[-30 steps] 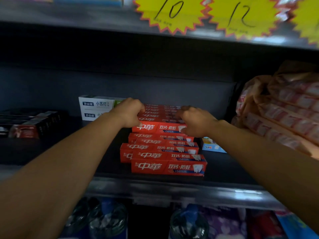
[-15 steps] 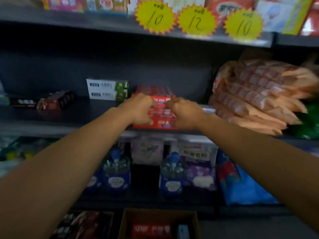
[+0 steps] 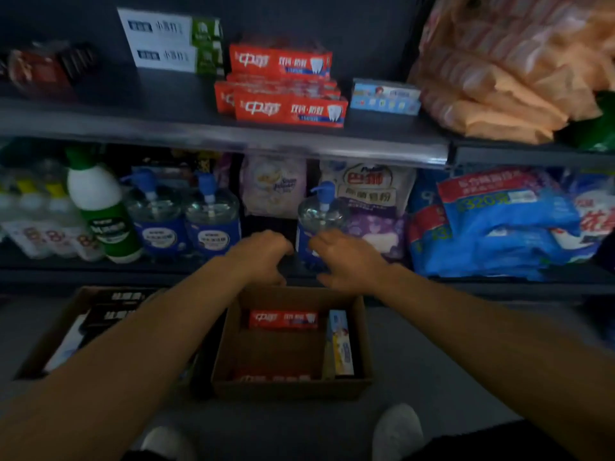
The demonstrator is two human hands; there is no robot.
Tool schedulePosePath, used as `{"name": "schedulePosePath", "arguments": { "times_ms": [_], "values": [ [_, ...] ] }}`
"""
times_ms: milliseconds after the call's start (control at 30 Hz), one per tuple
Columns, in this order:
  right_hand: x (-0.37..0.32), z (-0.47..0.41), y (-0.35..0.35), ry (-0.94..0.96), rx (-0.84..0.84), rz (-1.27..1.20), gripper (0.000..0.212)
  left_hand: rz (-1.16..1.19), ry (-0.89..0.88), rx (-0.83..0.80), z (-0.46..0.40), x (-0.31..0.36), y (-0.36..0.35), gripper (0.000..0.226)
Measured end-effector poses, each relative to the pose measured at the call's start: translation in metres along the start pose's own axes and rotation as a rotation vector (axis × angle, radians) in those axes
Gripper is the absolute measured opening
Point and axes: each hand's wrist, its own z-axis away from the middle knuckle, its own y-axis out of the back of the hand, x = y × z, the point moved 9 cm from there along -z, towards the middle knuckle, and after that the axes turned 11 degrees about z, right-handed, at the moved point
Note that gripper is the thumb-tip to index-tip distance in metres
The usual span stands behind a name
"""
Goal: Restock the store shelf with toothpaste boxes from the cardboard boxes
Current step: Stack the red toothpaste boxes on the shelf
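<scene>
Red 中华 toothpaste boxes (image 3: 289, 109) sit stacked on the shelf (image 3: 199, 134); another (image 3: 283, 319) lies in the cardboard box (image 3: 289, 389) on the floor. Above it, the left hand (image 3: 263, 256) and right hand (image 3: 346, 257) hang empty, fingers loosely curled.

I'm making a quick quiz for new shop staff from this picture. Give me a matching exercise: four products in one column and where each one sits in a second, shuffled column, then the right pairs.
Things
1. red toothpaste stack
2. white-and-green boxes
3. light blue box
4. pump bottles

Places
A. lower shelf, under the toothpaste
B. upper shelf, just right of the red stack
C. upper shelf, middle, near the front edge
D. upper shelf, back, left of the red stack

Pairs: 1-C, 2-D, 3-B, 4-A
</scene>
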Motion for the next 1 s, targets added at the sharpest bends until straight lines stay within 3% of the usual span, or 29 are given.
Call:
{"name": "schedulePosePath", "arguments": {
  "times_ms": [167,333,500,733,1000],
  "values": [
    [-0.019,0.007,-0.09,0.031,-0.168,-0.112,0.052,0.139,0.043,-0.15,-0.013,-0.02,-0.074,0.024],
    [-0.043,0.006,-0.179,0.062,-0.38,-0.202,0.071,0.164,0.11,-0.269,-0.031,-0.057,-0.142,0.047],
    [-0.07,0.01,-0.239,0.063,-0.501,-0.332,0.077,0.249,0.174,-0.34,-0.037,-0.085,-0.196,0.041],
    [-0.105,0.023,-0.299,0.113,-0.693,-0.414,0.07,0.252,0.161,-0.429,-0.039,-0.11,-0.25,0.053],
    [-0.113,0.022,-0.342,0.095,-0.83,-0.419,0.063,0.312,0.156,-0.452,-0.047,-0.121,-0.259,0.043]
  ]
}}
